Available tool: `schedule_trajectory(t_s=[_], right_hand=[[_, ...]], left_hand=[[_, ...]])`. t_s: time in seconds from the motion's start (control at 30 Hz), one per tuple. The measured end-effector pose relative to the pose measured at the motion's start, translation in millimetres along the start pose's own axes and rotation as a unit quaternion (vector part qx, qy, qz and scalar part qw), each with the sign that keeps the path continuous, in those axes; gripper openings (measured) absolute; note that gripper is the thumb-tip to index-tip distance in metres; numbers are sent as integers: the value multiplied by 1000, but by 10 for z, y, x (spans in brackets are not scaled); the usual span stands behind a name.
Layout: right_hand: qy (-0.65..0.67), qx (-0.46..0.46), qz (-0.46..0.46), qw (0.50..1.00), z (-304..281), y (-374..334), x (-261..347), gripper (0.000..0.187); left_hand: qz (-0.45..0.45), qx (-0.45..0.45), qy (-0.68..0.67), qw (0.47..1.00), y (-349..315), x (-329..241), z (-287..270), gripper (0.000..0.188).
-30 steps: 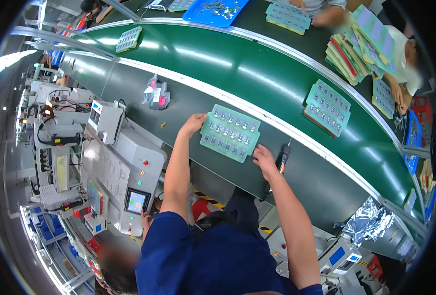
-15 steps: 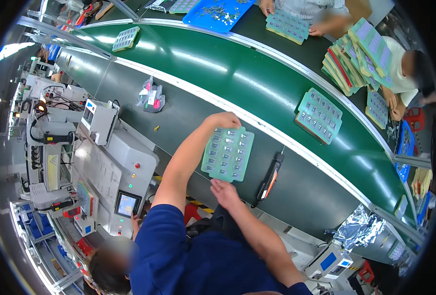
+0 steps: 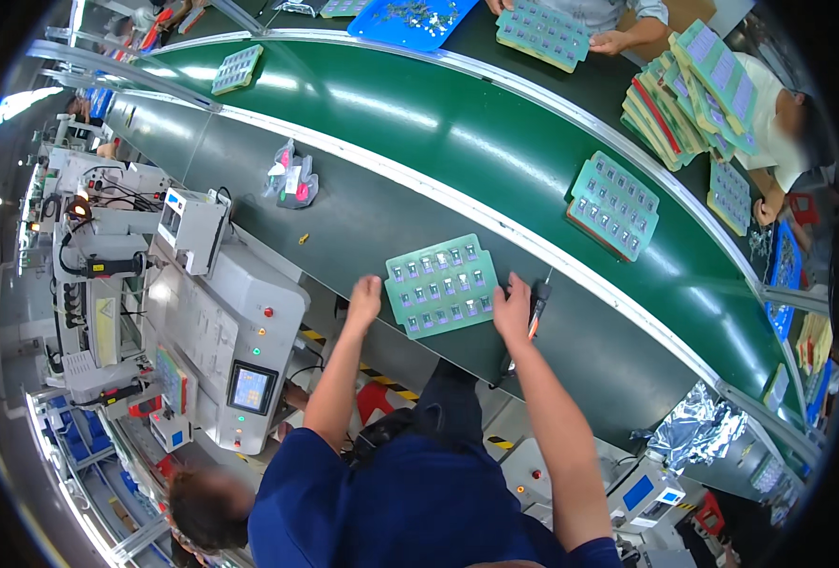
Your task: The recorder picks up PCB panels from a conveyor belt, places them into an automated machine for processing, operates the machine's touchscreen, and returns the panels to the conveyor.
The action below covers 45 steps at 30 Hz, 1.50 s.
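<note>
A pale green tray [image 3: 420, 277] with rows of small metallic parts lies on the dark bench in front of me. My left hand [image 3: 365, 301] is just off its left edge, fingers curled in, with nothing visible in them. At the tray's right edge is my right hand [image 3: 512, 307], fingers stretched out and the fingertips close to the rim; whether they touch it I cannot tell. Right beside that hand lies a black electric screwdriver [image 3: 539, 295] with an orange stripe, partly hidden by the hand and wrist.
Beyond the bench's white rail runs a green conveyor [image 3: 391, 118] carrying another tray [image 3: 615, 206] and a farther tray [image 3: 238, 69]. A plastic bag [image 3: 291, 180] and crumpled foil [image 3: 698, 426] lie on the bench. Machines [image 3: 249, 312] stand left; co-workers handle trays across the belt.
The tray has gone from being held tilted in my left hand to lying on the bench, turned lengthwise. My left hand let go and moved left; my right moved to the tray's right side.
</note>
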State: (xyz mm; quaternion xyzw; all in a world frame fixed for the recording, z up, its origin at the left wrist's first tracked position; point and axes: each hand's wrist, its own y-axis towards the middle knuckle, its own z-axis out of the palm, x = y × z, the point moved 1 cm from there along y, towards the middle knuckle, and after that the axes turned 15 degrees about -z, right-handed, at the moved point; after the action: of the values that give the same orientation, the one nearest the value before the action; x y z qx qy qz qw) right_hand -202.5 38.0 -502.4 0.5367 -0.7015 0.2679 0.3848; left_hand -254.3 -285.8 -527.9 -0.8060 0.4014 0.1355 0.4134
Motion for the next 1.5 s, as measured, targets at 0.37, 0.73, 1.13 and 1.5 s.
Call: schedule_trajectory(t_s=[0.37, 0.73, 1.13, 1.5], right_hand=[[163, 111, 213, 957, 45, 79, -221, 21], [230, -59, 154, 959, -713, -878, 465, 17], [246, -457, 295, 802, -1944, -3365, 916, 21], [154, -715, 365, 577, -1496, -5993, 908, 16]], left_hand=[[-182, 292, -202, 917, -269, -356, 64, 24], [11, 333, 32, 942, -966, -1713, -604, 13], [237, 578, 301, 720, -2958, -2466, 1226, 14], [336, 676, 498, 426, -5511, -702, 2952, 22]])
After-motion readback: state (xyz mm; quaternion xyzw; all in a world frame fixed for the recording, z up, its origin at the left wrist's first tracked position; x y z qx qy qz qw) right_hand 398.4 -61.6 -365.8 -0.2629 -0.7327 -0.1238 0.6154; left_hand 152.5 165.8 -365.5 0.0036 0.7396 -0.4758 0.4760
